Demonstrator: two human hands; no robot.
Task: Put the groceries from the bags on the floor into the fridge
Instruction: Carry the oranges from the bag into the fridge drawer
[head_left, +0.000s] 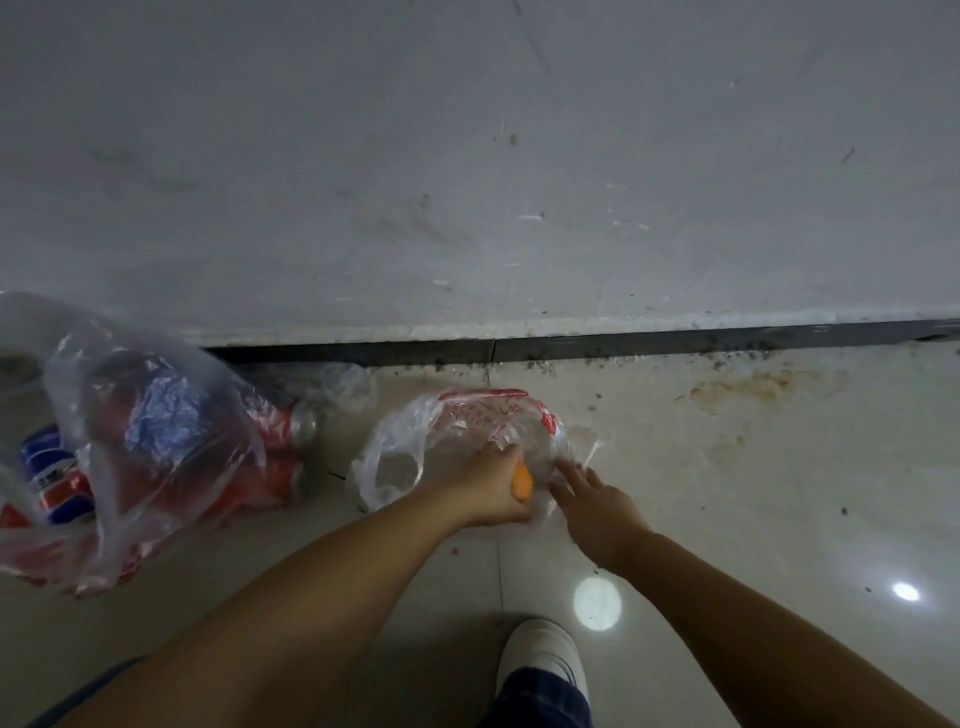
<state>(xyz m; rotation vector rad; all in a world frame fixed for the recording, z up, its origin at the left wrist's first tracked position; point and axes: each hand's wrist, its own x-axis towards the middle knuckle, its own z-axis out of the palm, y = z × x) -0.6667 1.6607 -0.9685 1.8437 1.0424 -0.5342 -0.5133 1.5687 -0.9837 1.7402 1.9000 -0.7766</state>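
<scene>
The left hand (493, 483) grips an orange carrot (521, 482) at the mouth of a clear bag (457, 426) on the floor (727, 493); the right hand (597, 501), fingers spread, touches the bag's right side.

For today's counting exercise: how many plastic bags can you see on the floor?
2. One big clear bag of cans lies at the left; one smaller bag with red print lies in the middle, under both hands. A crumpled scrap behind may be a third.

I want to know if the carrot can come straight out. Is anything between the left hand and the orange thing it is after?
No. The left hand already grips the orange item, probably a carrot, at the mouth of the red-printed bag. The right hand touches the plastic beside it. The fridge is out of view.
</scene>
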